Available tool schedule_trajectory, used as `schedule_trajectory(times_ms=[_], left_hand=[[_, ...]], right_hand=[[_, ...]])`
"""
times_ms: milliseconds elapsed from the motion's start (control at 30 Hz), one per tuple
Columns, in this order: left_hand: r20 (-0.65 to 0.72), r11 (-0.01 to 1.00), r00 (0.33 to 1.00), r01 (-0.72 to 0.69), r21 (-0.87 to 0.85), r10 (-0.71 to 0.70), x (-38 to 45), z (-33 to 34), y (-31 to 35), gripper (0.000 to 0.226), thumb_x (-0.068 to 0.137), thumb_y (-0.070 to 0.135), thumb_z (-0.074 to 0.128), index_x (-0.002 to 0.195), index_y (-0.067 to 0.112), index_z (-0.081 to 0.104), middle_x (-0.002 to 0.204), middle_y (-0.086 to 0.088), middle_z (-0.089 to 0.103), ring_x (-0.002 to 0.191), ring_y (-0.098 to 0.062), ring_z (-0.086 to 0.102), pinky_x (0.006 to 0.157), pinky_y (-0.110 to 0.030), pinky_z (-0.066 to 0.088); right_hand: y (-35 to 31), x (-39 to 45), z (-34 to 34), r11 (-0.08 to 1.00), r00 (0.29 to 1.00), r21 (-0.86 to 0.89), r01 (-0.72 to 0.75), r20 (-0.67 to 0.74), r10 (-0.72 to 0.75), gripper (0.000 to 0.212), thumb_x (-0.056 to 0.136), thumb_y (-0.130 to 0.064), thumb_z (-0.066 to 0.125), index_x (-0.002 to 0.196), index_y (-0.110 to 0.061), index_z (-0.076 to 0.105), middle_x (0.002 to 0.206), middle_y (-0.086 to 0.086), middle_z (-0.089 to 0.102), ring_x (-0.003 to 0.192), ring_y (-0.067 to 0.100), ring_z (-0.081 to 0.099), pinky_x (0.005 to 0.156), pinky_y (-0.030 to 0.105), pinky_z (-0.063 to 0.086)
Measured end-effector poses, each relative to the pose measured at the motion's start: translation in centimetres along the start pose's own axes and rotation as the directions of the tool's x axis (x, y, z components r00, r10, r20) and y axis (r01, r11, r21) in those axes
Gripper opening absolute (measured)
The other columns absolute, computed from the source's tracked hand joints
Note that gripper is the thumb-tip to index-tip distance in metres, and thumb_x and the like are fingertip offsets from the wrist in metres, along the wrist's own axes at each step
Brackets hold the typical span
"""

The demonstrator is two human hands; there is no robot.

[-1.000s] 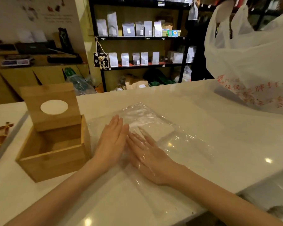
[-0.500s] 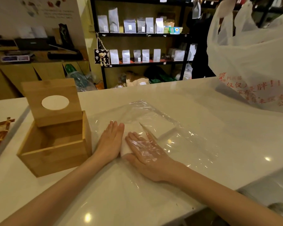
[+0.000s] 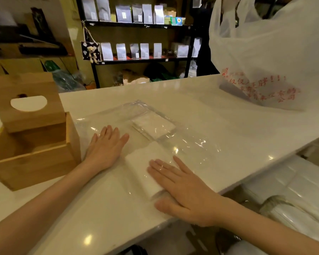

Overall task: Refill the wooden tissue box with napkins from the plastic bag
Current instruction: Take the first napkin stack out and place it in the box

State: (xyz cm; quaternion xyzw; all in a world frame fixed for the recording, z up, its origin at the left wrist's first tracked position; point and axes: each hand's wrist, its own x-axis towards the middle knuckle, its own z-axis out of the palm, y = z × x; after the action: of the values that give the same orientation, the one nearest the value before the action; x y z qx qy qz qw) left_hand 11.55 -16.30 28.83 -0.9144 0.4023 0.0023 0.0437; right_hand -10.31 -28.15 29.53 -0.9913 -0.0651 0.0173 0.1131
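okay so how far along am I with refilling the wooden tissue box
Done: the wooden tissue box is open, lid propped up, nothing visible inside. In hand: your right hand lies on a stack of napkins drawn toward the counter's near edge, while your left hand presses the clear plastic bag flat. Left: more napkins remain bagged; none are in the box.

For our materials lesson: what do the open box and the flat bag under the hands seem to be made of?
Box: light wood, perhaps bamboo, matte; visible grain and joined panels. Flat bag: thin clear plastic film, glossy; it wrinkles, glints, and shows the white napkins through it.
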Motion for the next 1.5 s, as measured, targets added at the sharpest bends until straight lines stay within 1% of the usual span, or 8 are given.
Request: schedule_trajectory(times_ms=[500,633,733,867,933,1000,1167,1500], left_hand=[[-0.023,0.985,1.0,0.006,-0.172,-0.01,0.2,1.0,0.2,0.085,0.075,0.068,0.009,0.146,0.021,0.007,0.158,0.001,0.003,0.145,-0.015,0.002,0.115,-0.048,-0.004],[-0.037,0.981,0.999,0.008,-0.194,-0.015,0.2,1.0,0.3,0.082,0.078,0.066,0.012,0.146,0.02,0.008,0.158,-0.001,0.003,0.145,-0.014,0.002,0.116,-0.047,-0.005],[-0.196,0.931,0.98,-0.048,-0.361,-0.025,-0.6,0.3,0.7,0.074,0.084,0.059,0.015,0.145,0.018,0.018,0.157,0.0,0.01,0.144,-0.01,0.003,0.116,-0.041,-0.009],[-0.11,0.317,0.985,-0.062,-0.946,-0.136,-3.7,-3.5,3.6,0.046,0.093,0.048,0.023,0.115,0.028,0.058,0.139,-0.003,0.05,0.134,-0.019,0.037,0.118,-0.04,0.012],[0.069,-0.168,0.997,0.065,-0.984,-0.018,-5.6,-6.3,4.4,0.057,0.09,0.053,0.023,0.083,0.024,0.072,0.099,-0.001,0.074,0.102,-0.021,0.063,0.103,-0.04,0.036],[0.17,-0.36,0.976,0.209,-0.909,0.138,-7.0,-8.1,3.8,0.065,0.081,0.059,0.029,0.076,0.012,0.073,0.082,-0.005,0.076,0.08,-0.023,0.071,0.081,-0.038,0.049],[0.176,-0.293,0.984,0.17,-0.941,0.006,-8.2,-8.8,0.7,0.023,0.063,0.025,0.072,0.081,0.01,0.07,0.077,-0.005,0.074,0.066,-0.012,0.07,0.057,-0.022,0.059],[0.3,-0.23,0.933,0.253,-0.94,-0.199,-11.1,-10.7,-9.7,0.034,0.064,0.015,0.063,0.098,0.01,0.064,0.085,-0.007,0.077,0.074,-0.018,0.073,0.061,-0.027,0.06]], right_hand=[[1.0,-6.8,0.7,0.999,0.969,0.03,0.045,-0.246,-0.036,0.046,0.088,-0.025,0.049,0.133,-0.027,0.042,0.139,-0.011,0.05,0.132,-0.001,0.038,0.11,0.035,0.023],[0.0,-7.1,-3.2,0.922,0.974,0.388,-0.025,-0.197,0.109,0.044,0.087,-0.039,0.048,0.129,-0.046,0.04,0.131,-0.025,0.053,0.125,-0.01,0.04,0.111,0.024,0.028],[-0.6,-6.7,-6.9,0.567,0.957,0.824,-0.006,-0.16,0.243,0.039,0.069,-0.048,0.065,0.108,-0.047,0.062,0.107,-0.022,0.069,0.105,0.001,0.062,0.083,0.016,0.051],[1.2,-3.6,-7.9,-0.058,0.943,0.998,0.007,0.013,0.331,0.058,0.038,-0.037,0.089,0.089,-0.016,0.076,0.095,0.004,0.076,0.089,0.019,0.071,0.068,0.026,0.058],[1.3,-1.5,-7.7,-0.245,0.94,0.969,-0.01,0.092,0.328,0.063,0.036,-0.03,0.091,0.094,-0.011,0.075,0.102,0.01,0.073,0.093,0.024,0.07,0.073,0.035,0.06],[1.2,0.5,-7.5,-0.333,0.934,0.942,-0.032,0.147,0.326,0.066,0.034,-0.026,0.091,0.095,-0.011,0.075,0.105,0.011,0.072,0.094,0.025,0.069,0.08,0.039,0.057],[0.2,5.0,-7.8,-0.369,0.922,0.921,-0.125,0.246,0.301,0.024,0.058,-0.022,0.07,0.078,-0.012,0.078,0.09,0.005,0.075,0.079,0.018,0.071,0.075,0.031,0.057],[-4.2,15.4,-9.0,-0.115,0.958,0.955,-0.274,0.282,0.057,0.033,0.074,-0.021,0.059,0.105,-0.009,0.063,0.095,0.006,0.07,0.081,0.017,0.067,0.073,0.029,0.057]])
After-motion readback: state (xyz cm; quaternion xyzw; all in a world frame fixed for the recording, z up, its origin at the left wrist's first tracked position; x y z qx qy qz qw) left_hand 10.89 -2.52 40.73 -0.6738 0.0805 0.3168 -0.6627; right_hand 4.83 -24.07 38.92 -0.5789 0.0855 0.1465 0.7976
